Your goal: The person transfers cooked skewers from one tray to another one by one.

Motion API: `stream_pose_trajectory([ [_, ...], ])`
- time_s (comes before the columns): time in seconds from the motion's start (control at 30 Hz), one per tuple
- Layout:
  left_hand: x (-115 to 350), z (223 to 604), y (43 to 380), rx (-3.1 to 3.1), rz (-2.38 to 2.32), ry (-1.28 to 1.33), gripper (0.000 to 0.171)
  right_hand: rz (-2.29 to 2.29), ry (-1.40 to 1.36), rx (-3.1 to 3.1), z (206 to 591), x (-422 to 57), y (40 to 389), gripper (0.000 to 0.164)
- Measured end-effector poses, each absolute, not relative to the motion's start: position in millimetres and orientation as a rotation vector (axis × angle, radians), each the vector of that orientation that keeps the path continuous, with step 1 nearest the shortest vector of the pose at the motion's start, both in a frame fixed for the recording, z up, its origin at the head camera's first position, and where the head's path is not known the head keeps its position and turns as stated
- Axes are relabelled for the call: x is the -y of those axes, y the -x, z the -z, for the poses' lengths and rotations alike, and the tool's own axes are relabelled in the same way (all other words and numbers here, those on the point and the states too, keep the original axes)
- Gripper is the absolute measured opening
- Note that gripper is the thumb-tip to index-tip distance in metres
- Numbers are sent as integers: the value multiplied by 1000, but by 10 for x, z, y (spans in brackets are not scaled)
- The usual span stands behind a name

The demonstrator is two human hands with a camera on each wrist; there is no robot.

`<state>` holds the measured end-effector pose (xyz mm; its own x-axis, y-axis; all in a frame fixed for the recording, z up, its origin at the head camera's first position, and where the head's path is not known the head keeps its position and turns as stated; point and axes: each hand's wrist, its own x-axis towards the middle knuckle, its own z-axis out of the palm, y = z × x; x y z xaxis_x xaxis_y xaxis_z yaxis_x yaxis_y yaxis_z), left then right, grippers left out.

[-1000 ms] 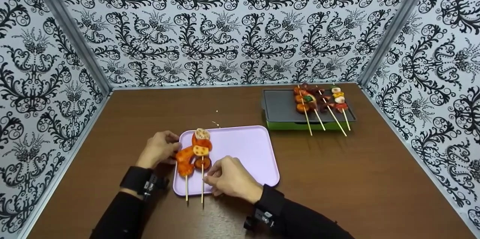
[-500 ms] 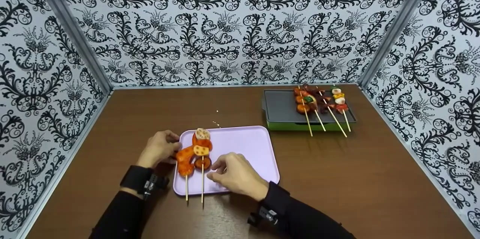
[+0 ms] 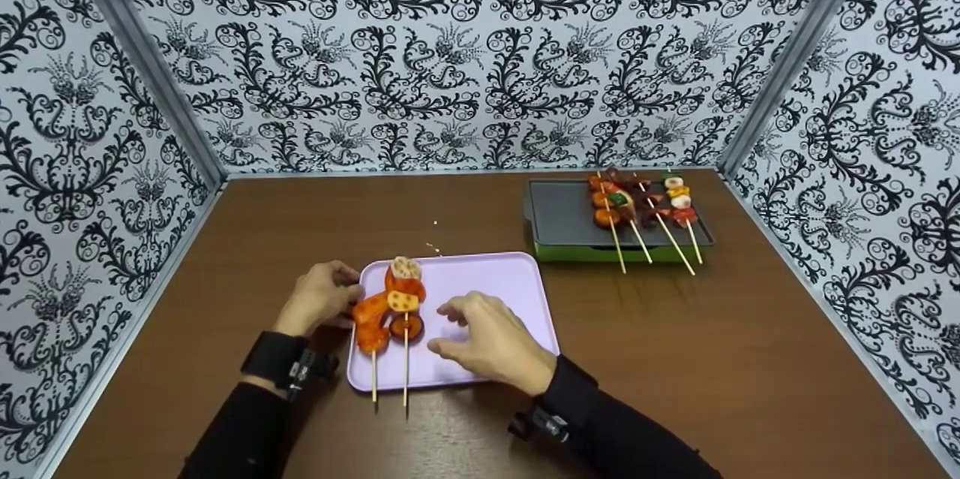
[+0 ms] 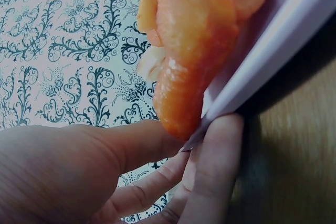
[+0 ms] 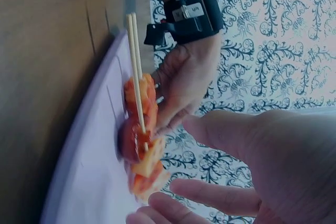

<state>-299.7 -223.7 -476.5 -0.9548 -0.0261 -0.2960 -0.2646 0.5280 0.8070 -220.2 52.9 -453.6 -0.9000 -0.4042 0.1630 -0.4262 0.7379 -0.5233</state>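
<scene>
A pale purple tray [image 3: 487, 276] lies on the table with two food skewers on its left part. One is an orange drumstick-shaped skewer [image 3: 370, 325]; beside it lies a skewer of round slices [image 3: 405, 302], its stick crossing the front rim. My left hand [image 3: 319, 299] pinches the tray's left rim, its thumb close to the orange piece, as the left wrist view shows [image 4: 181, 85]. Over the tray, right of the skewers, my right hand [image 3: 491, 340] has its thumb and fingers spread apart. Nothing is between them in the right wrist view.
At the back right stands a green grill with a grey plate [image 3: 562, 209]. Several skewers [image 3: 637, 201] lie across its right side, sticks pointing forward. Small crumbs [image 3: 433, 247] dot the brown table [image 3: 675, 359] behind the tray. Patterned walls [image 3: 480, 73] enclose the table.
My right hand has let go of the stick of the round-slice skewer, moved right and slightly up, and spread its fingers. The left hand and the skewers stay put.
</scene>
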Motion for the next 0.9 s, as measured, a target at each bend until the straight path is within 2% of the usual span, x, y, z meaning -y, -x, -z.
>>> stream_pose_trajectory([
  [0.27,2236,4765,2997,-2535,-1382,242,33,-781,-725,2833,4467,-643,2243,60],
  [0.9,2237,4773,2987,-2555,-1375,214,33,-469,-732,2640,4486,-999,2376,67],
])
